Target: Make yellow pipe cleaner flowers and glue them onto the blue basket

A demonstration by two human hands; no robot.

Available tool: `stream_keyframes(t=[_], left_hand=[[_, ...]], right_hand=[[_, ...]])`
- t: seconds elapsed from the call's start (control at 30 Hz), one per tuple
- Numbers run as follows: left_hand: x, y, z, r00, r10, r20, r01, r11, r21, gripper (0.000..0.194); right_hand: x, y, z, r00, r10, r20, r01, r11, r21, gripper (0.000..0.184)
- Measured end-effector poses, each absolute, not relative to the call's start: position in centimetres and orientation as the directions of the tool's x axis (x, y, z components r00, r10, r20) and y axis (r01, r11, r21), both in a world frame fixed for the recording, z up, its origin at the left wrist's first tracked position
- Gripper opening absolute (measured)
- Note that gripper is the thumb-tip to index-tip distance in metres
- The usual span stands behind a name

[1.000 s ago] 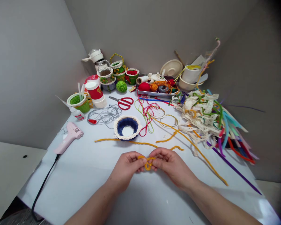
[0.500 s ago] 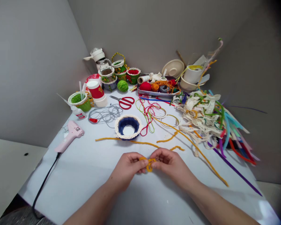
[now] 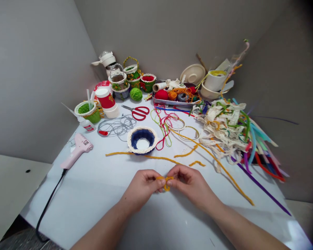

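Note:
Between my two hands is a short looped piece of orange-yellow pipe cleaner, bent into small curls. My left hand pinches its left side with thumb and fingers. On the other side, my right hand pinches it near the top loop; the fingertips partly hide it. Just beyond the hands lies a long yellow pipe cleaner, running left under the edge of a small dark blue basket with a white lace rim. Two shorter yellow pieces, one a bent scrap, rest to the right.
A pink glue gun with a black cord lies left. Red-handled scissors, grey cord and a glue bottle are farther back. A metal tray holds yarn. Lace and pipe cleaners heap up at right.
My hands stay in nearly the same place, still pinching the yellow piece. Its lower loop looks slightly changed in shape. The whole view has shifted a little.

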State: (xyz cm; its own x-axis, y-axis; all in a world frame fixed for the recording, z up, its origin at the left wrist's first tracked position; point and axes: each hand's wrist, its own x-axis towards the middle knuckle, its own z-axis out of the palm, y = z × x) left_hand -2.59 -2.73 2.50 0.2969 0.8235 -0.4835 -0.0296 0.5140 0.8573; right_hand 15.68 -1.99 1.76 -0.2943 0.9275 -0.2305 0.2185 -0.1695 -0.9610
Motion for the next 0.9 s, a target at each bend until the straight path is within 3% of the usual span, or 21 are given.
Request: stream_keyframes(t=[0.27, 0.4, 0.63, 0.77, 0.9], left_hand=[[-1.8, -3.1, 2.6, 0.225, 0.846, -0.483, 0.068, 0.481, 0.874, 0.022], [-1.3, -3.3, 2.3, 0.148, 0.884, -0.443, 0.066, 0.438, 0.897, 0.020], [-1.2, -3.6, 2.5, 0.173, 0.904, -0.391, 0.175, 0.362, 0.915, 0.018], [-1.4, -3.7, 2.8, 0.223, 0.901, -0.372, 0.195, 0.332, 0.923, 0.019], [-1.7, -3.7, 2.8, 0.286, 0.905, -0.314, 0.196, 0.266, 0.944, 0.019]], right_hand=[[15.6, -2.0, 2.5, -0.274, 0.945, -0.176, 0.343, -0.075, -0.936, 0.011], [16.0, -1.3, 2.6, -0.358, 0.886, -0.295, 0.189, -0.241, -0.952, 0.026], [16.1, -0.9, 3.1, -0.391, 0.830, -0.397, 0.176, -0.356, -0.918, 0.018], [16.2, -1.1, 2.4, -0.500, 0.680, -0.536, -0.025, -0.630, -0.776, 0.025], [16.6, -0.9, 2.2, -0.629, 0.571, -0.527, -0.147, -0.753, -0.641, 0.030]])
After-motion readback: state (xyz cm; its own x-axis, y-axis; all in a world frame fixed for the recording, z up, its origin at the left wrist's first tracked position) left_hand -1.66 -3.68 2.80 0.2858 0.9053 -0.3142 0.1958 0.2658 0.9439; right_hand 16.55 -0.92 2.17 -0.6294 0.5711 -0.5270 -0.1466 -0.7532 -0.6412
